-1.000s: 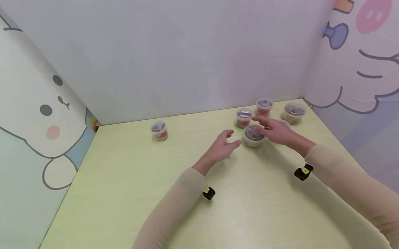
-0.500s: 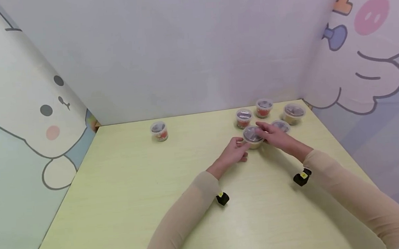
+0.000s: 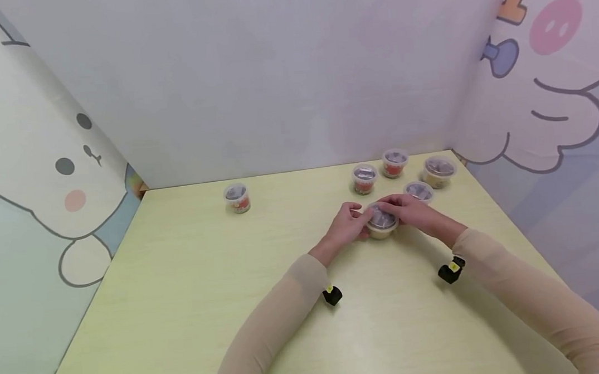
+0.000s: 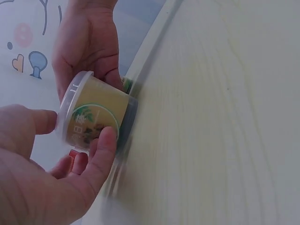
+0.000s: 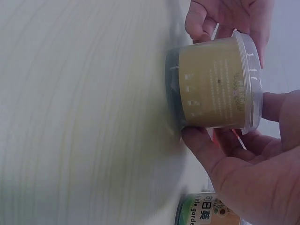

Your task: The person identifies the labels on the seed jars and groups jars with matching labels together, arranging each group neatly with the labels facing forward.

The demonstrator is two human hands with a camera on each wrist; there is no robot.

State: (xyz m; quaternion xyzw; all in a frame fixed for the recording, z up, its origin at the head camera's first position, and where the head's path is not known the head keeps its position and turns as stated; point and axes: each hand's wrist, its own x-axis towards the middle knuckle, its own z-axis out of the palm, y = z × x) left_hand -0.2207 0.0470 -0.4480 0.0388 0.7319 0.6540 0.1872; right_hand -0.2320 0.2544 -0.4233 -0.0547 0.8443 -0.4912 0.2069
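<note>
A round plastic tub (image 3: 381, 223) with a clear lid and a yellow-tan label is between both hands near the right side of the table. My left hand (image 3: 345, 228) grips its left side, and in the left wrist view the thumb is at the lid while the fingers curl along the wall of the tub (image 4: 98, 115). From the other side my right hand (image 3: 417, 212) holds it, thumb at the lid and fingers against the body of the tub (image 5: 211, 86). Its dark base is close over the tabletop.
Behind the hands stand two red-labelled cups (image 3: 364, 179), a larger tan tub (image 3: 438, 171) and another lidded cup (image 3: 418, 192), partly hidden by the right hand. One red-labelled cup (image 3: 237, 198) is alone to the left. A pale wall (image 3: 275, 99) borders the wooden table (image 3: 173, 293).
My left hand has come in from the left and taken hold of the tub alongside the right. The tub has shifted a little toward me, away from the cups behind.
</note>
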